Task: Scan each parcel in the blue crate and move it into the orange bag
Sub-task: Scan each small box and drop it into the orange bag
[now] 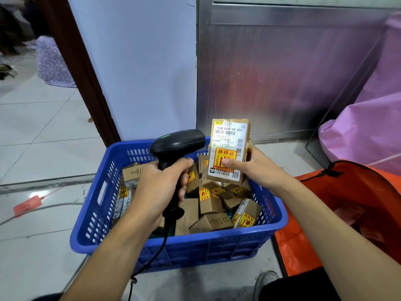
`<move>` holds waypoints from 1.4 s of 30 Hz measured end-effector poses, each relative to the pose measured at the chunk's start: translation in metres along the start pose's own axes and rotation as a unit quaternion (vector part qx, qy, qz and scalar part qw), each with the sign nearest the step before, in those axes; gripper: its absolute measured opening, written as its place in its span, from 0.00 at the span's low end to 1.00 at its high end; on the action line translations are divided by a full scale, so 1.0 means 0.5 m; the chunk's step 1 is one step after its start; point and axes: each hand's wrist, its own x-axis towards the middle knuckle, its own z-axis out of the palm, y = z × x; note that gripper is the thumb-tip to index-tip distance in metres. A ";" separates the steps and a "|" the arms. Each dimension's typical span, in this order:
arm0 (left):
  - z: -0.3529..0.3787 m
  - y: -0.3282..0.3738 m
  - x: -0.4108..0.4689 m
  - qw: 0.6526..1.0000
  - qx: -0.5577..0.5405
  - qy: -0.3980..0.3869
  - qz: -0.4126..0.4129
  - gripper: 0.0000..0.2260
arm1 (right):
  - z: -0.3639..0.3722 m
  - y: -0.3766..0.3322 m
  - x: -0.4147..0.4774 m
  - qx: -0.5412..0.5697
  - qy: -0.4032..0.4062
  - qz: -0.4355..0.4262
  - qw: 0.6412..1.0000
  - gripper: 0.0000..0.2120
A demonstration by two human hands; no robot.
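My left hand [159, 183] grips the handle of a black barcode scanner [176, 144], whose head points right at a small brown cardboard parcel [229, 140]. My right hand [252, 168] holds that parcel upright above the blue crate [95, 213], label facing me, thumb on its red and yellow fragile sticker. Several more small cardboard parcels [211, 221] lie jumbled inside the crate. The orange bag [338, 213] stands open just right of the crate.
A metal-clad wall and a white panel rise behind the crate. Pink plastic sacks [368, 127] are piled at the right. The scanner's cable [156, 257] hangs down in front of the crate. A red tag [27, 205] and a grey cable lie on the tiled floor at left.
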 end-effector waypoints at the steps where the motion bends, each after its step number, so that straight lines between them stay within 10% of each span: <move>1: 0.000 0.000 -0.001 1.000 -0.001 -0.002 -0.001 0.10 | -0.001 0.002 0.002 0.001 -0.001 0.000 1.000 0.15; 42: -0.002 -0.010 -0.026 0.999 0.040 0.014 0.002 0.12 | -0.045 0.081 0.060 -0.054 0.051 0.064 0.995 0.20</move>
